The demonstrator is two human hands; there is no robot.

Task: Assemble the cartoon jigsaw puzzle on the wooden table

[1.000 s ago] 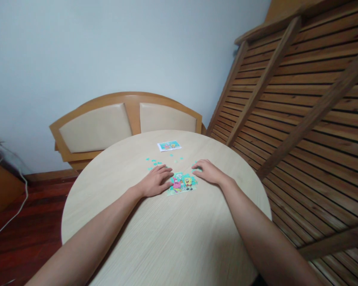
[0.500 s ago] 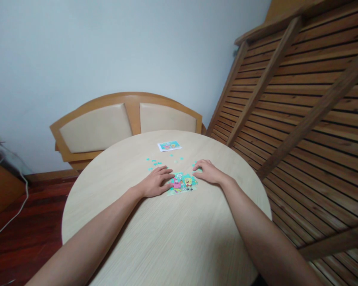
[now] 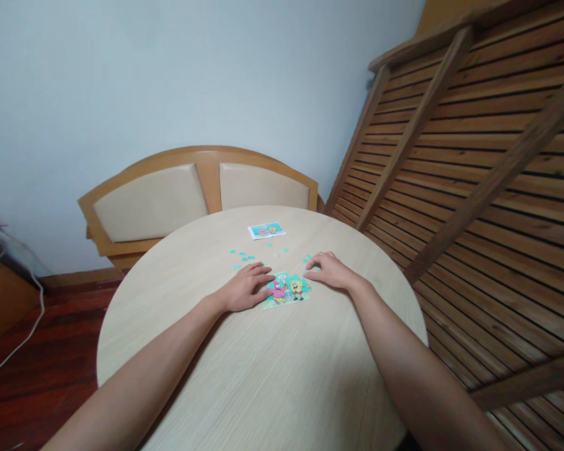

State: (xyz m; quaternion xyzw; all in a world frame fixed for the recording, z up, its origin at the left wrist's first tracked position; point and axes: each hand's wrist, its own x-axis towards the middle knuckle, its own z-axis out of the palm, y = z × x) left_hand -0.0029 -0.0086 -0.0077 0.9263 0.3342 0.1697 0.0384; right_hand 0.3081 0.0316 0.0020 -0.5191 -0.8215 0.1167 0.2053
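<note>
A partly joined jigsaw puzzle [image 3: 287,290] with pink and yellow cartoon figures on teal lies flat on the round table [image 3: 272,376]. Across its left edge rests my left hand [image 3: 247,287], palm down with fingers spread. My right hand [image 3: 329,270] is just off the puzzle's upper right side, its fingers curved and a gap showing between thumb and forefinger; I see nothing held there. Small teal puzzle pieces [image 3: 307,257] lie by the right fingertips. Several more loose pieces [image 3: 244,257] are scattered beyond my left hand.
A picture card [image 3: 267,230] showing similar figures lies at the table's far side. Behind the table stands a padded wooden headboard [image 3: 207,181] against the wall. A slatted wooden frame [image 3: 451,169] leans on the right. A white cable [image 3: 41,300] hangs at the left.
</note>
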